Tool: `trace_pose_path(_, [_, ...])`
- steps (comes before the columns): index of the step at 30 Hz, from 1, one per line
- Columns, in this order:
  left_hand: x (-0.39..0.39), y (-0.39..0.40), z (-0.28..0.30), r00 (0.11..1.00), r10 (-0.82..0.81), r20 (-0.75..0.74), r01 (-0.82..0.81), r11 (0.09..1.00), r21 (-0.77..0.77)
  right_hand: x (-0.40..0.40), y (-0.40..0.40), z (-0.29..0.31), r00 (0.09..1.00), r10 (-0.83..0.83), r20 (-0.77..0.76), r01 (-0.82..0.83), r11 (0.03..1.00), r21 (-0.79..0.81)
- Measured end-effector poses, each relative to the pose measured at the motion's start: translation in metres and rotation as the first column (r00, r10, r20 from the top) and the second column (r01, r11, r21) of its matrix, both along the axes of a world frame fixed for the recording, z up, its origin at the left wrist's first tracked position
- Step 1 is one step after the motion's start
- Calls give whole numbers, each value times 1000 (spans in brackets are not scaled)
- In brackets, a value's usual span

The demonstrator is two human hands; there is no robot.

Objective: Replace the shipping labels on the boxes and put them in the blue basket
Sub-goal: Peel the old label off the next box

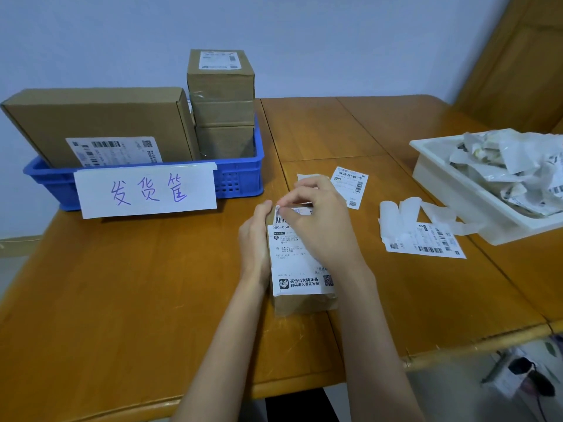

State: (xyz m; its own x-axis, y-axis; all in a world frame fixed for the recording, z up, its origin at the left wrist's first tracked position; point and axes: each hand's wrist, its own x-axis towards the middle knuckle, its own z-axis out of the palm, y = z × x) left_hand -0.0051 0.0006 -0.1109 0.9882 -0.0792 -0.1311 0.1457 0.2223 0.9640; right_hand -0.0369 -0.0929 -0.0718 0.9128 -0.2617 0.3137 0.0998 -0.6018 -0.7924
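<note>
1. A box [300, 269] is held on the table [122, 300], near the front edge; its label [297, 257] is being picked at along the far edge.
2. The box side is gripped by the left hand [254, 242]; the label corner is pinched by the right hand [320, 223].
3. Four boxes are already stacked in the basket [240, 178]; relabelling of this one is judged unfinished.
4. Fresh labels [350, 187] and backing strips [402, 211] are laid just right; scraps are heaped in a white tray [441, 178].

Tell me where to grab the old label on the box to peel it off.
Take the old label at its far left corner, coming from above: that corner already curls off the box, where the right hand pinches it while the left hand steadies the box's side.
</note>
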Motion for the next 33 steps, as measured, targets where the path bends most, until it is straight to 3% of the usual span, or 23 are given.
trace_pose_path(14, [0, -2, 1, 994, 113, 2, -113, 994, -8, -11, 3, 4, 995, 90, 51, -83, 989, -125])
trace_pose_path(22, [1, -4, -3, 994, 88, 72, -90, 995, 38, -25, 3, -5, 981, -176, 79, 184, 977, -104])
trace_pose_path(33, [-1, -6, -3, 993, 114, 36, -115, 993, 33, -14, 1, -4, 990, -142, -25, 140, 987, -76])
